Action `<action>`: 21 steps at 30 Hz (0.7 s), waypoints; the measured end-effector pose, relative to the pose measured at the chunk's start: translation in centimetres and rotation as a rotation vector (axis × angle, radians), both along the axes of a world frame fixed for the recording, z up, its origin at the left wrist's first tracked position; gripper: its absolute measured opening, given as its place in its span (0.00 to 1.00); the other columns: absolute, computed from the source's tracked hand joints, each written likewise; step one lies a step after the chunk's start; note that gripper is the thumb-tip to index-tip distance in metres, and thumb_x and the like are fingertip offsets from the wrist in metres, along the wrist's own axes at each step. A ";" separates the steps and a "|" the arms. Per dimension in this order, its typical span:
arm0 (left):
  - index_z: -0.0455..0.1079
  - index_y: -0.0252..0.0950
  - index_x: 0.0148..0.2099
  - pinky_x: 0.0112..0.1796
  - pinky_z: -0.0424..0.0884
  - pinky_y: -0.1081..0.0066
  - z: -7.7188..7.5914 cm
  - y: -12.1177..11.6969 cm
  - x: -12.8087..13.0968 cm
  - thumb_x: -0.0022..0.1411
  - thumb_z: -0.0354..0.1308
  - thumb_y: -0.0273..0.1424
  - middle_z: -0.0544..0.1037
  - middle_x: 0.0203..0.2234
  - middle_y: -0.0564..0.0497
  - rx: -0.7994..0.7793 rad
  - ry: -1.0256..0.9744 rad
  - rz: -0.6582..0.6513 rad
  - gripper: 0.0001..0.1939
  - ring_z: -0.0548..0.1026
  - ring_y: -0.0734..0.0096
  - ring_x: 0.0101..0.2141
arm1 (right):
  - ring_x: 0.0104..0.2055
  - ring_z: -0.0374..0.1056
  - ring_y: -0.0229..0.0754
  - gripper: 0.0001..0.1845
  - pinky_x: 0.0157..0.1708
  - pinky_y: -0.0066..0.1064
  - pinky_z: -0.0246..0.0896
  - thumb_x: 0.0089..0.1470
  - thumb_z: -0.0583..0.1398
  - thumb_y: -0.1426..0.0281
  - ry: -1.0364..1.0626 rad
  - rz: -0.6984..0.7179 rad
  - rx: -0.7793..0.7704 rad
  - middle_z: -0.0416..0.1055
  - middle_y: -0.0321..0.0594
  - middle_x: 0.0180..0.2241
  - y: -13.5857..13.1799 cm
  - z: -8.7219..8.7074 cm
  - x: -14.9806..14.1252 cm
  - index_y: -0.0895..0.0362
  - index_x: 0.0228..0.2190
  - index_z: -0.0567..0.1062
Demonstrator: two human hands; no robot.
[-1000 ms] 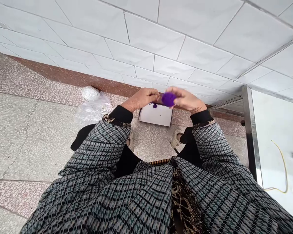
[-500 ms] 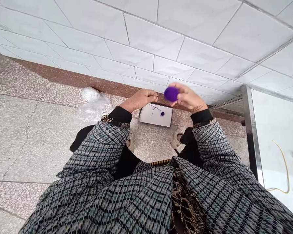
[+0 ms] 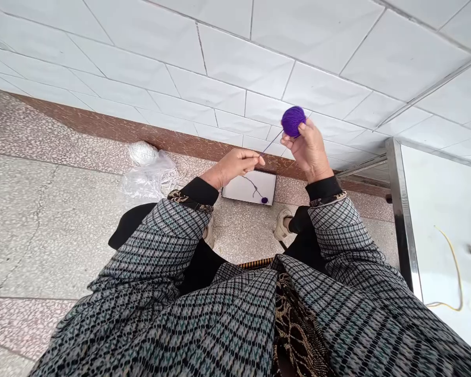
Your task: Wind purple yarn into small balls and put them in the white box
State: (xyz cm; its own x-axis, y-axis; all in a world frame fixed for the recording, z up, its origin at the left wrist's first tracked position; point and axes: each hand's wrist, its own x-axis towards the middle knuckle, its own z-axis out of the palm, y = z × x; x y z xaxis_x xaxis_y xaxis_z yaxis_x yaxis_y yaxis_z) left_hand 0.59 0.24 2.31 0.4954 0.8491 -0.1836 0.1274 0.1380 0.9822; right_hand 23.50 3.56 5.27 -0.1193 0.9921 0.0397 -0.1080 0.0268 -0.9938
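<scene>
My right hand [image 3: 306, 145] holds up a purple ball of yarn [image 3: 293, 121] in its fingertips, in front of the tiled wall. A taut purple strand [image 3: 272, 141] runs from the ball down to my left hand [image 3: 241, 163], whose thumb and fingers pinch it. Below the hands, a shallow white box [image 3: 239, 191] with a dark rim lies on the floor. In its right part sits a much smaller purple ball of yarn [image 3: 264, 200], with a loose dark strand trailing up toward my left hand.
On the floor at left are a white ball of yarn [image 3: 143, 153] and a clear plastic bag [image 3: 147, 180] with white strands beside it. A white tiled wall [image 3: 220, 63] rises ahead. At right stands a white panel with a metal frame [image 3: 402, 209] and a yellow cord [image 3: 458, 272].
My right hand has lifted the purple ball up and to the right, lengthening the strand between the hands. My left hand has shifted slightly right. The small ball has moved toward the box's near edge.
</scene>
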 end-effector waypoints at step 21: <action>0.80 0.34 0.33 0.27 0.58 0.74 1.4 -0.1 -2.9 0.59 0.68 0.31 0.75 0.24 0.52 0.146 -0.118 0.138 0.05 0.64 0.78 0.23 | 0.38 0.70 0.44 0.16 0.39 0.35 0.68 0.52 0.74 0.71 -0.786 0.210 -0.204 0.76 0.41 0.37 0.6 -0.8 1.0 0.56 0.40 0.75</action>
